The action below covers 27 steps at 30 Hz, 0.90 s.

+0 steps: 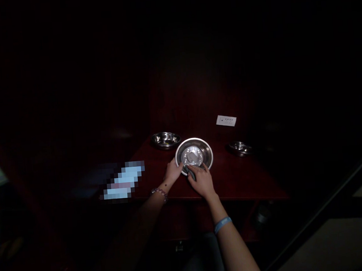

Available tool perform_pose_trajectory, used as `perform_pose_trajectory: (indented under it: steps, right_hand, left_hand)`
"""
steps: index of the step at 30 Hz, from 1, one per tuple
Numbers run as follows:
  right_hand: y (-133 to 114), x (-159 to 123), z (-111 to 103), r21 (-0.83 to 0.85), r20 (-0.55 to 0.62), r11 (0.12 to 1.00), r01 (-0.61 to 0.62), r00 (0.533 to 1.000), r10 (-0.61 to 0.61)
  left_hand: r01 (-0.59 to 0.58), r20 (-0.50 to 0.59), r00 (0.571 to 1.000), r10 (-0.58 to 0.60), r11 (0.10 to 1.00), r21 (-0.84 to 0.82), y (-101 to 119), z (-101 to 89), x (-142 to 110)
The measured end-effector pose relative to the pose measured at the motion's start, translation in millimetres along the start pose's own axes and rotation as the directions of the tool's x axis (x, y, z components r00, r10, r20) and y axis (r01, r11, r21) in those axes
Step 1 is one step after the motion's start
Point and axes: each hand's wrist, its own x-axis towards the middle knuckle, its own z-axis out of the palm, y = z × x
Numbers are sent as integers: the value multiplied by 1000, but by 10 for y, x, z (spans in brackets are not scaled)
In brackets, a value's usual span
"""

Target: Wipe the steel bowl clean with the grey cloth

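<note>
Darkness surrounds the red table (234, 179); at twelve o'clock, a tilted steel bowl (206, 149), its eight-o'clock rim gripped by the left hand (172, 171), fingertips hidden; the right hand (202, 183) bends over five o'clock, grasp unclear.

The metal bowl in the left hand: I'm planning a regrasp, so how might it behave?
The bowl looks metallic, so it is probably stiff. Its surface shines, so it may be slippery. Its circular outline suggests it could roll on edge.
</note>
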Motion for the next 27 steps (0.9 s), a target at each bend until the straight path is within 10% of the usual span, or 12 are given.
perform_pose_trajectory:
  steps: [14,27]
  right_hand:
    - [12,-16,26,-158,-196,972,-172,971,139]
    - [53,-5,70,-182,-121,976,-122,988,101]
  left_hand:
    - [3,19,1000,-3,1000,-11,91,-49,-33]
    - [30,13,999,-30,999,14,81,-30,-21]
